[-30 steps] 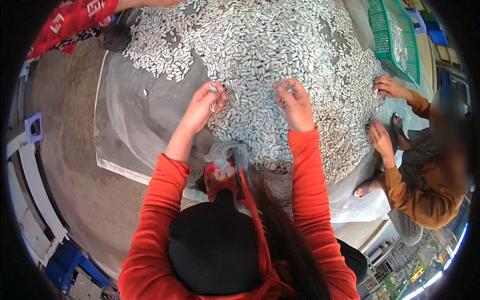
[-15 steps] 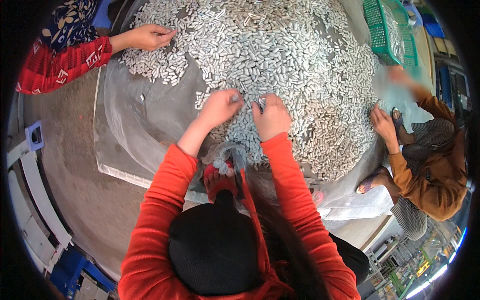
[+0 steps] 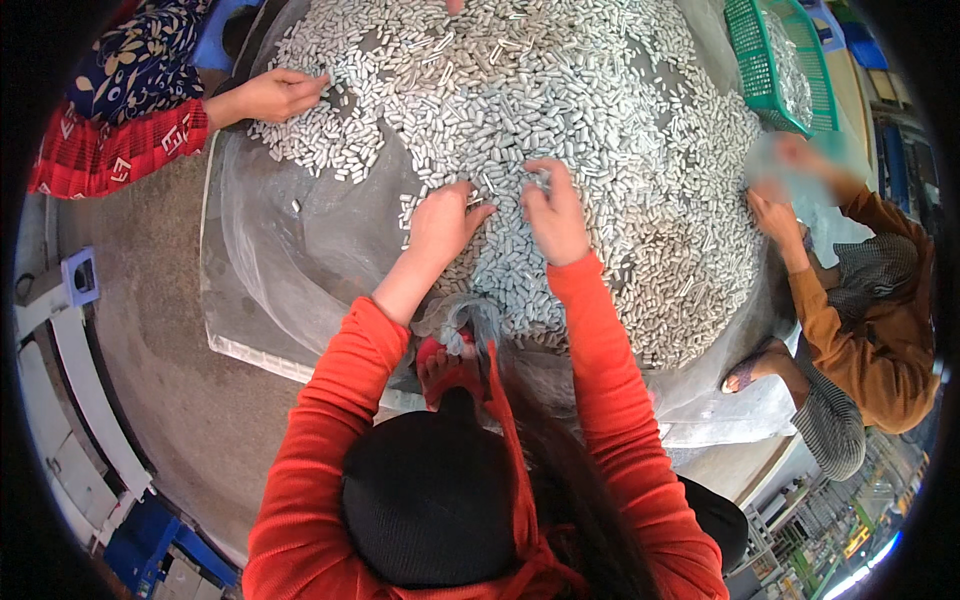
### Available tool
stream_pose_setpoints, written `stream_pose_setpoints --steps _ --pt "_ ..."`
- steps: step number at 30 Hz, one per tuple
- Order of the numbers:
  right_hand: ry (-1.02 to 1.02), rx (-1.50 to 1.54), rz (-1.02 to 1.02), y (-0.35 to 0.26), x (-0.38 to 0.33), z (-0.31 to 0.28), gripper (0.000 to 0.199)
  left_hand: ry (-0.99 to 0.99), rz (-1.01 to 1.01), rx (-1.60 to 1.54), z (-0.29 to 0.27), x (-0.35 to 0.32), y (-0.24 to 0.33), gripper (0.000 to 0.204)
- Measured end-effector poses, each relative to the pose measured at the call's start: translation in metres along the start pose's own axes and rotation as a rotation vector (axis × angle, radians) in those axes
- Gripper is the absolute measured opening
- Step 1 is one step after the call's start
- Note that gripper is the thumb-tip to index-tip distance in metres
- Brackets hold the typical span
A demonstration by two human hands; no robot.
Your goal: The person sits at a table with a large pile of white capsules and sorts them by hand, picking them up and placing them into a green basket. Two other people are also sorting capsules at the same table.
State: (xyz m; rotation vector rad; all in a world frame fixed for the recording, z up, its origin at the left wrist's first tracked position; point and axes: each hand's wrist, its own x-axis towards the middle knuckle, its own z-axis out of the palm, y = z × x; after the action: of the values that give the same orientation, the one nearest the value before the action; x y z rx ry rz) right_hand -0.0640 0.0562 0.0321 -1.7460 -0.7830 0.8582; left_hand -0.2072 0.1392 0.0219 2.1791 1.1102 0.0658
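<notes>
green mesh basket (image 3: pixel 775 60) at the far right, blue crate (image 3: pixel 160 555) on the concrete floor (image 3: pixel 170 370)

A heap of small silver-grey metal cylinders (image 3: pixel 560 120) fills the upper centre of the frame, pieces lying jumbled at every angle, thinning to scattered strays at its left edge.

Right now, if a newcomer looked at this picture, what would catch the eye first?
First, the huge heap of small silver cylinders spread over a clear plastic sheet in the middle of the floor. Next, the left hand and right hand, in bright orange sleeves, resting on the heap's near edge. A green basket stands at the upper right.
</notes>
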Motion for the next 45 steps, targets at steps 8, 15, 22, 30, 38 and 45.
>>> stream_pose_setpoints --steps 8,15,22,30,38,45 --pt "-0.054 -0.982 -0.098 -0.012 0.013 0.043 0.019 -0.107 -0.060 -0.701 -0.008 -0.048 -0.020 0.012" --pt "0.036 -1.088 -0.192 0.002 0.010 0.059 0.018 -0.172 -0.147 -1.544 -0.040 -0.025 -0.043 0.012" --pt "0.010 -1.017 -0.229 0.004 0.011 0.052 0.019 0.126 -0.067 -0.004 -0.018 0.001 -0.035 0.026" --pt "-0.040 -0.780 -0.410 0.003 0.013 0.040 0.008 0.000 -0.065 -0.128 -0.018 0.002 -0.033 0.021" --pt "-0.049 -0.506 -0.236 -0.018 0.016 0.016 0.019 -0.250 -0.002 -0.898 -0.042 -0.024 -0.062 0.010" --pt "-0.152 -1.144 -0.338 -0.004 0.021 0.061 0.011 -0.124 -0.035 -1.849 -0.049 -0.017 -0.040 0.012"
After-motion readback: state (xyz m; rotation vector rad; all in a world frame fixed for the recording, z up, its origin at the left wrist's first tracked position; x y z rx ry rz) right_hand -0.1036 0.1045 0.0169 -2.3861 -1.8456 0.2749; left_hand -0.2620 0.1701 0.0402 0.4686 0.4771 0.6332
